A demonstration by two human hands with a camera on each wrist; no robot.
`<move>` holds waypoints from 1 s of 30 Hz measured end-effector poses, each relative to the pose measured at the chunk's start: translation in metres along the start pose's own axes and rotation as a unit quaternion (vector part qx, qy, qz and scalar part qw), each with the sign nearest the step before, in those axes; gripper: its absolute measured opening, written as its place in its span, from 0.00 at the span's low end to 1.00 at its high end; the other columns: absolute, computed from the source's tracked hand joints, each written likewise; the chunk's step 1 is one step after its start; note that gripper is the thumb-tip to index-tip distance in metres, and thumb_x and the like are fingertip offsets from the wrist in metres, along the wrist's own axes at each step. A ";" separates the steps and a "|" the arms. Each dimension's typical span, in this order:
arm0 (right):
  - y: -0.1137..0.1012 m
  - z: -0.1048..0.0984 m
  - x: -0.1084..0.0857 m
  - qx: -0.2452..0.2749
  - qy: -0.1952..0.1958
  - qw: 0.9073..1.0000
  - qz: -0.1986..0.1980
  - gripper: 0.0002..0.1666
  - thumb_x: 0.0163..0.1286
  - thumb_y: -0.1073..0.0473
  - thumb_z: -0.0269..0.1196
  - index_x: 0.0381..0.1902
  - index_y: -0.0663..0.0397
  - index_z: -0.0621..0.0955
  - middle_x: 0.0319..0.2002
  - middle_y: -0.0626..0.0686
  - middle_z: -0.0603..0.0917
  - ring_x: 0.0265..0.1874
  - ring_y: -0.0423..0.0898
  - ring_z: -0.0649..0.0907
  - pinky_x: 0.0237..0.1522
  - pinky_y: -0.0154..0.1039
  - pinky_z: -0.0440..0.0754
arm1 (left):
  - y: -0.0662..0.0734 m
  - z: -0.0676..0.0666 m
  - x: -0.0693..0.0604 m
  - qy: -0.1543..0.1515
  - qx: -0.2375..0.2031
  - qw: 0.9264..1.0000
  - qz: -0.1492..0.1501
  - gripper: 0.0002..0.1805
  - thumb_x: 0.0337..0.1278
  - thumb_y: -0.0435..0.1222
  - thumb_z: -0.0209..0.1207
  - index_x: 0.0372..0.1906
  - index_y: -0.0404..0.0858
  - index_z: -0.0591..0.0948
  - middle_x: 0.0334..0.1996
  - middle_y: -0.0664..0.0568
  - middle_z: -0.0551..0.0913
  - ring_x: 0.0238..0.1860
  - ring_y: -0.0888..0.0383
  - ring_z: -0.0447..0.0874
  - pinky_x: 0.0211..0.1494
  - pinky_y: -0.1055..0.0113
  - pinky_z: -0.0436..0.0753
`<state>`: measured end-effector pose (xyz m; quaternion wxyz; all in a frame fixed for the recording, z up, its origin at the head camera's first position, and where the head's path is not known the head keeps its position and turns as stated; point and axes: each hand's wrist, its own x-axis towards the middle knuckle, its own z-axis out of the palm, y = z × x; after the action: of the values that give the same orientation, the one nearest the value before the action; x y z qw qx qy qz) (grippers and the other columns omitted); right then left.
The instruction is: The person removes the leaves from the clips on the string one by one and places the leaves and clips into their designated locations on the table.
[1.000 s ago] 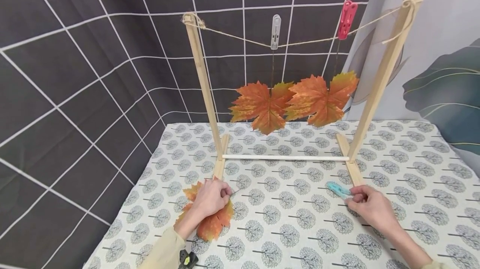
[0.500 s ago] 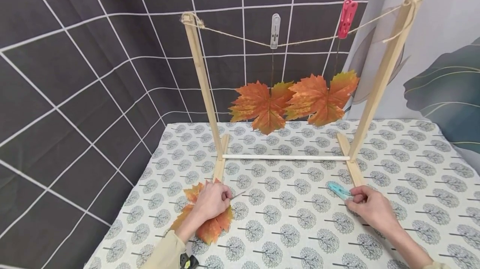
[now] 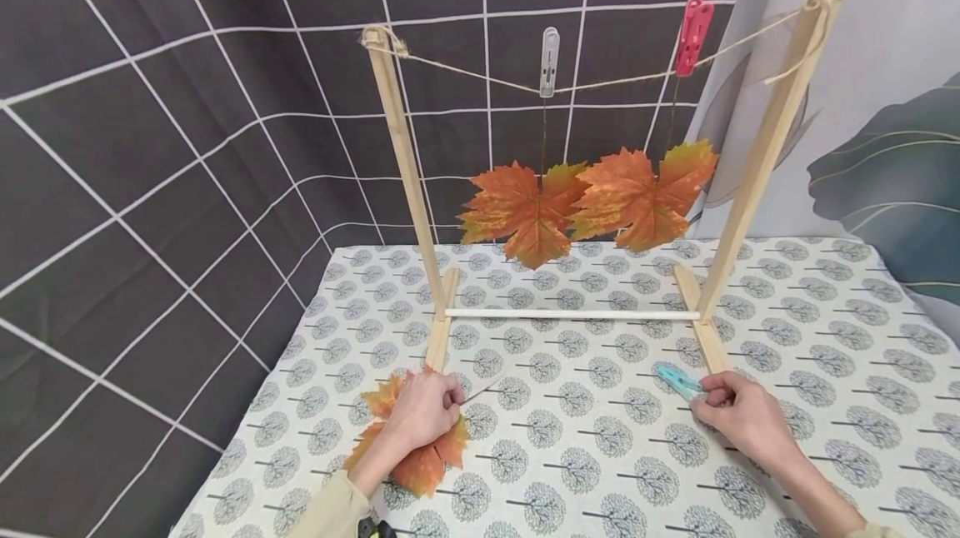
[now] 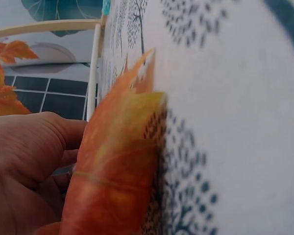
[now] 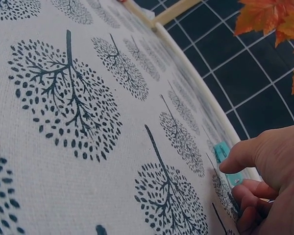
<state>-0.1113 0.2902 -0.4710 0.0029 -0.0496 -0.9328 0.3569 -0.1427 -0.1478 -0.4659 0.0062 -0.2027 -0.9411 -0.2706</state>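
Note:
My left hand (image 3: 426, 409) pinches the thin stem (image 3: 483, 391) of an orange maple leaf (image 3: 420, 471) at the front left of the table. Much of this leaf lies beneath the hand; the left wrist view has its orange and yellow-green blade (image 4: 112, 166) close up, just off or touching the cloth. On the right, my right hand (image 3: 750, 421) holds one end of a teal clothespin (image 3: 677, 380) between thumb and fingers. The right wrist view shows the clothespin (image 5: 222, 151) low over the cloth, partly hidden by the thumb.
A wooden frame with two posts (image 3: 408, 163) and a white crossbar (image 3: 570, 315) stands behind the hands. From its sagging twine (image 3: 465, 72) hang two orange leaves (image 3: 536, 213), under a clear clothespin (image 3: 550, 63) and a red clothespin (image 3: 693, 37). Tree-print cloth (image 3: 570, 430) covers the table.
The leaf under my left hand has shifted and tilted slightly, and its stem points more up to the right. My right hand and the teal clothespin stay in place.

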 end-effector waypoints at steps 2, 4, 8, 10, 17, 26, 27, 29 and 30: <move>0.000 0.000 0.000 0.000 0.000 1.000 -0.002 0.26 0.59 0.58 0.73 0.48 0.71 0.78 0.32 0.51 0.82 0.28 0.46 0.76 0.28 0.37 0.72 | 0.000 0.000 -0.001 0.001 0.001 1.000 0.003 0.09 0.43 0.24 0.65 0.26 0.41 0.84 0.17 0.62 0.77 0.18 0.68 0.71 0.25 0.69 0.73; 0.000 0.000 -0.001 0.000 -0.001 1.000 -0.003 0.26 0.59 0.58 0.73 0.48 0.71 0.78 0.33 0.52 0.82 0.28 0.46 0.76 0.28 0.37 0.72 | 0.000 0.000 -0.002 0.004 0.004 1.000 0.005 0.09 0.43 0.24 0.65 0.26 0.42 0.84 0.17 0.63 0.77 0.19 0.68 0.71 0.26 0.68 0.73; 0.000 -0.001 -0.001 -0.001 -0.001 1.000 -0.003 0.26 0.59 0.58 0.73 0.47 0.71 0.78 0.32 0.52 0.81 0.28 0.46 0.76 0.27 0.37 0.72 | 0.000 0.000 -0.004 0.004 0.004 1.000 0.004 0.09 0.43 0.24 0.65 0.26 0.42 0.84 0.17 0.64 0.76 0.19 0.68 0.71 0.27 0.67 0.73; 0.000 -0.001 -0.001 -0.002 -0.002 1.000 -0.002 0.26 0.59 0.58 0.72 0.47 0.71 0.78 0.32 0.51 0.81 0.28 0.46 0.76 0.27 0.37 0.72 | 0.000 0.000 -0.005 0.004 0.005 1.000 0.003 0.09 0.43 0.24 0.65 0.26 0.43 0.84 0.18 0.63 0.77 0.19 0.68 0.71 0.27 0.67 0.73; -0.001 -0.001 -0.001 -0.007 -0.004 1.000 0.000 0.25 0.59 0.58 0.72 0.47 0.71 0.78 0.32 0.51 0.81 0.27 0.46 0.76 0.27 0.37 0.72 | -0.003 0.001 -0.005 0.008 0.005 1.000 -0.005 0.09 0.43 0.25 0.65 0.27 0.43 0.85 0.18 0.62 0.78 0.20 0.67 0.72 0.26 0.67 0.74; -0.002 -0.001 -0.001 -0.010 -0.005 1.000 0.003 0.24 0.59 0.59 0.71 0.46 0.72 0.78 0.31 0.51 0.80 0.25 0.45 0.75 0.25 0.36 0.72 | 0.000 -0.001 -0.004 0.014 0.007 1.000 0.004 0.09 0.43 0.24 0.65 0.25 0.43 0.84 0.17 0.63 0.76 0.19 0.68 0.71 0.24 0.68 0.73; -0.002 0.000 -0.001 -0.011 -0.007 1.000 0.002 0.24 0.59 0.58 0.71 0.46 0.72 0.78 0.31 0.51 0.80 0.25 0.45 0.75 0.25 0.37 0.72 | 0.000 -0.001 -0.005 0.014 0.008 1.000 0.004 0.09 0.43 0.24 0.65 0.25 0.43 0.84 0.17 0.63 0.76 0.19 0.68 0.71 0.24 0.69 0.73; -0.002 0.000 -0.001 -0.012 -0.009 1.000 0.001 0.24 0.59 0.58 0.71 0.46 0.71 0.78 0.31 0.51 0.80 0.26 0.45 0.75 0.25 0.37 0.72 | 0.000 0.000 -0.005 0.014 0.009 1.000 0.003 0.10 0.43 0.24 0.65 0.25 0.43 0.84 0.17 0.64 0.76 0.19 0.68 0.71 0.25 0.69 0.73; -0.002 0.000 -0.001 -0.013 -0.010 1.000 0.000 0.24 0.59 0.58 0.71 0.46 0.71 0.78 0.31 0.51 0.80 0.26 0.45 0.76 0.25 0.37 0.72 | 0.000 0.000 -0.006 0.014 0.010 1.000 0.002 0.10 0.43 0.25 0.65 0.25 0.43 0.84 0.17 0.64 0.76 0.19 0.68 0.71 0.25 0.69 0.73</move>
<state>-0.1100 0.2885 -0.4691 -0.0072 -0.0464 -0.9372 0.3457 -0.1377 -0.1502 -0.4669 0.0222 -0.2008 -0.9430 -0.2644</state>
